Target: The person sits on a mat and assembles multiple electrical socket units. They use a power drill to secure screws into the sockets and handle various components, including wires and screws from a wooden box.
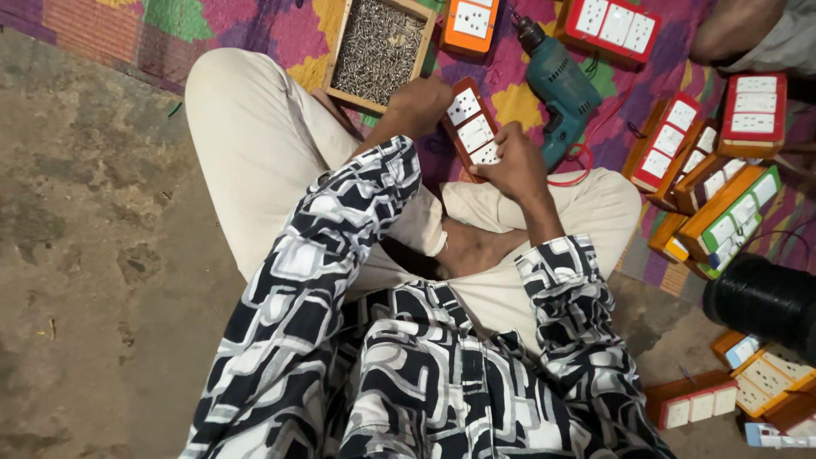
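Left hand [422, 102] wrapped around the top end of an orange switch board [470, 129], fingers curled shut on it. Right hand [510, 166] gripping the lower end of the same board, also closed on it. Board held just above the lap, white switches facing up. Right behind the left hand, a wooden box of screws [379, 51]. Just beside the right hand, a green drill [557, 85] lying on the bright patchwork mat [280, 30]. Further right, a pile of more switch boards [710, 183]. Near the edge, a black wire roll [765, 302].
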